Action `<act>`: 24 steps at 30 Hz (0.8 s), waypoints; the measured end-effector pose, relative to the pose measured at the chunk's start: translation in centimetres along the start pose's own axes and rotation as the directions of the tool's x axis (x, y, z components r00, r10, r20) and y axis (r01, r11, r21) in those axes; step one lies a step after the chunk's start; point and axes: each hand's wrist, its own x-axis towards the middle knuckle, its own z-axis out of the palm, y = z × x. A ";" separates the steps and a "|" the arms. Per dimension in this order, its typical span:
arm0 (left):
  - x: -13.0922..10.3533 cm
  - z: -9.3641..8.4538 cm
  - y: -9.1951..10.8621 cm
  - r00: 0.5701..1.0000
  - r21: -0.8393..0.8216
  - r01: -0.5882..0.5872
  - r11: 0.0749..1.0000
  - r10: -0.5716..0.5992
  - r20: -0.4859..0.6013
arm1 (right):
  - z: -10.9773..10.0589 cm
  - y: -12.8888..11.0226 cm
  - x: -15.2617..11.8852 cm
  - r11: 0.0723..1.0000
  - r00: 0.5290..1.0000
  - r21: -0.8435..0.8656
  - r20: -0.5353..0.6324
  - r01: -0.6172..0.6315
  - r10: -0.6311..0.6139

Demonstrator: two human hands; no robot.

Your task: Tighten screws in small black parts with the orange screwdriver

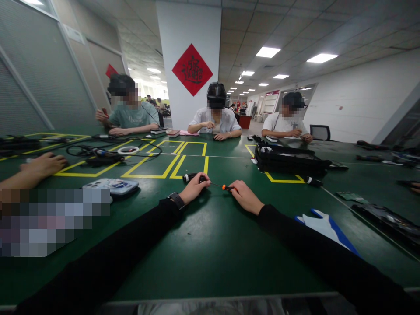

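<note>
My left hand (196, 188) is closed over a black cylindrical handle (188, 177) with pale markings, whose end sticks out on the left; the rest is hidden by my fingers. My right hand (244, 195) is closed round a screwdriver (225, 187) with a dark handle and an orange collar. Its thin shaft points left and reaches the fingertips of my left hand. Where the tip ends, my fingers hide it. Both hands are low over the green table (197, 249), near its middle.
Black trays (292, 159) are stacked at the right, near another black handle (314, 181). Blue-and-white gloves (330, 229) lie by my right forearm. A light-blue case (113, 187) and a co-worker's hand (46, 166) are at left. Cables (98, 153) lie behind; several people sit opposite.
</note>
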 end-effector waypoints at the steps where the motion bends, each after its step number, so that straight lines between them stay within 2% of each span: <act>1: 0.0 0.0 0.0 1.000 -0.004 0.005 1.000 -0.005 0.002 | 0.0 0.0 0.0 1.000 1.000 0.007 -0.002 0.006 -0.006; 10: -0.1 0.1 0.4 1.000 0.013 0.025 1.000 -0.024 -0.014 | -0.2 -0.4 -0.2 0.998 1.000 0.059 -0.002 0.015 -0.015; 17: 0.0 0.1 0.1 1.000 0.023 0.003 1.000 -0.003 -0.001 | 0.0 -0.1 0.0 1.000 1.000 -0.002 -0.015 -0.025 0.025; 24: -0.1 -0.2 -0.3 0.999 -0.007 -0.026 1.000 0.026 0.025 | 0.0 -0.4 -0.2 1.000 1.000 -0.016 -0.003 -0.002 0.002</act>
